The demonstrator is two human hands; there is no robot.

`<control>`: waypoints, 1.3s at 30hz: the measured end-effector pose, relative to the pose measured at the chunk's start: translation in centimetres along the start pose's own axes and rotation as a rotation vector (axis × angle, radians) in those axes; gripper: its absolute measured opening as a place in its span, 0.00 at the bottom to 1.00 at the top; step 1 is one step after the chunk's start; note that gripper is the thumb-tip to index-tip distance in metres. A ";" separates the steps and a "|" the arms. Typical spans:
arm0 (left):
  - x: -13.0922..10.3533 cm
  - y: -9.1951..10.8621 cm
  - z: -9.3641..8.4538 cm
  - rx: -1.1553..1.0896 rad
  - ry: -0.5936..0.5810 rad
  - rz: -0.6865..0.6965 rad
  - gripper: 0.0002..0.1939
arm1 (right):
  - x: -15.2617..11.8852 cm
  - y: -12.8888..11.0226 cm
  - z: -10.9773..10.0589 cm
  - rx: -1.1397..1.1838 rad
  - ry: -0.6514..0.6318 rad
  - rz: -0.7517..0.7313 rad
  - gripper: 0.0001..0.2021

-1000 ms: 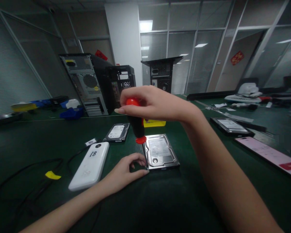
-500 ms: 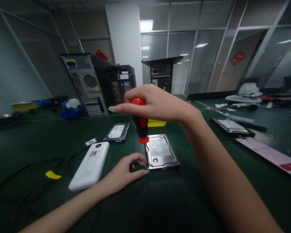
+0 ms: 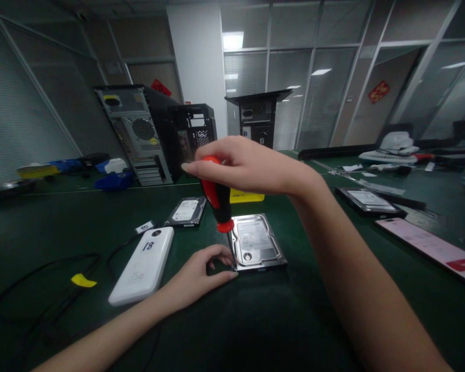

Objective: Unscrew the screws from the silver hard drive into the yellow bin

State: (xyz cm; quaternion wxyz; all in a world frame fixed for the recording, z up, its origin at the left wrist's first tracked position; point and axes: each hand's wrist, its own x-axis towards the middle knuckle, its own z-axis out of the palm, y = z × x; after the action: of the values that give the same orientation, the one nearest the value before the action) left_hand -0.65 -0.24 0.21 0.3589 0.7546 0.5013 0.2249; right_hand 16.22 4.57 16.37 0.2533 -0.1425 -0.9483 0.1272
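A silver hard drive (image 3: 258, 240) lies flat on the green table, label side up. At its near left corner, the thumb and fingers of my left hand (image 3: 209, 266) are curled and grip the edge. My right hand (image 3: 238, 163) is wrapped round the top of a red and black screwdriver (image 3: 219, 204). The screwdriver leans slightly, handle to the left, and its shaft runs down to the drive's near left corner. Its tip is at that corner beside my left fingers; whether it sits in a screw is too small to tell.
A white power bank (image 3: 143, 266) with a black cable lies at left, near a second hard drive (image 3: 186, 211). On the right are a third drive (image 3: 368, 201) and a pink-screened phone (image 3: 430, 245). Computer cases (image 3: 139, 134) stand behind, with a yellow object (image 3: 248, 196) nearer.
The screwdriver has tilted, its handle shifting slightly left, and its shaft now shows below the red collar. My right thumb and fingers have shifted a little on the handle. My left hand stays put.
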 end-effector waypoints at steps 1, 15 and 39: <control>0.0 0.0 0.0 -0.004 0.000 0.001 0.13 | 0.0 0.1 0.0 -0.002 0.006 0.001 0.19; 0.0 -0.2 0.1 -0.001 0.005 0.004 0.13 | 0.2 0.5 0.3 -0.113 0.091 0.015 0.25; 0.0 -0.4 0.1 -0.003 0.014 0.021 0.12 | 0.0 0.5 -0.1 0.108 -0.021 0.029 0.17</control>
State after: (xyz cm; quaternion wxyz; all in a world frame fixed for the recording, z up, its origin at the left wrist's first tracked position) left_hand -0.78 -0.15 -0.18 0.3542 0.7576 0.4955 0.2345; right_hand 16.42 5.03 16.32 0.2487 -0.1409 -0.9406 0.1834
